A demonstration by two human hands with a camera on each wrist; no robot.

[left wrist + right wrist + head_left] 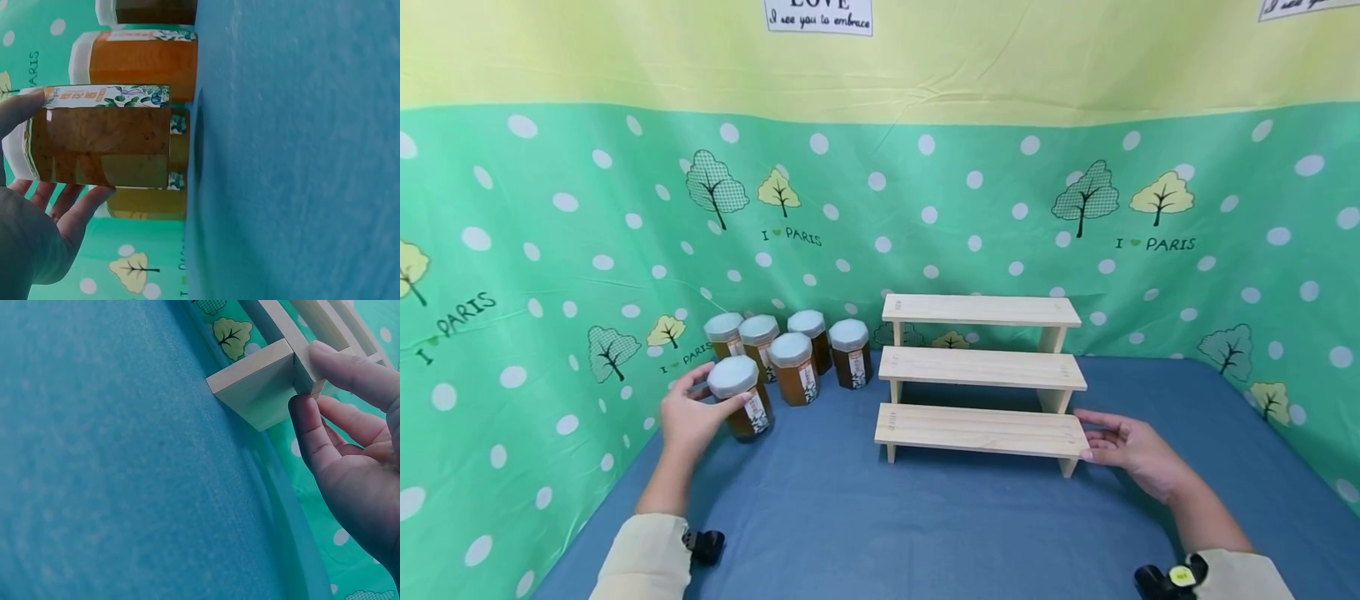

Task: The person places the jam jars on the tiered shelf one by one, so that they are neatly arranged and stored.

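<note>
My left hand point(688, 412) grips a jar of amber-brown contents point(745, 421) near its pale lid, thumb on one side and fingers on the other. In the left wrist view this jar point(100, 140) is upright, its base raised off the cloth. On the right, my right hand point(1138, 454) pinches the end of the lowest board of a three-step wooden stand point(977, 429). The right wrist view shows thumb and fingers on either side of that board end point(306, 369), above the stand's leg.
Several similar jars point(793, 379) stand grouped at the back left, behind the held one. A blue cloth point(880, 525) covers the table. Behind it hangs a green curtain point(925, 200) with white dots and tree prints, also running along both sides.
</note>
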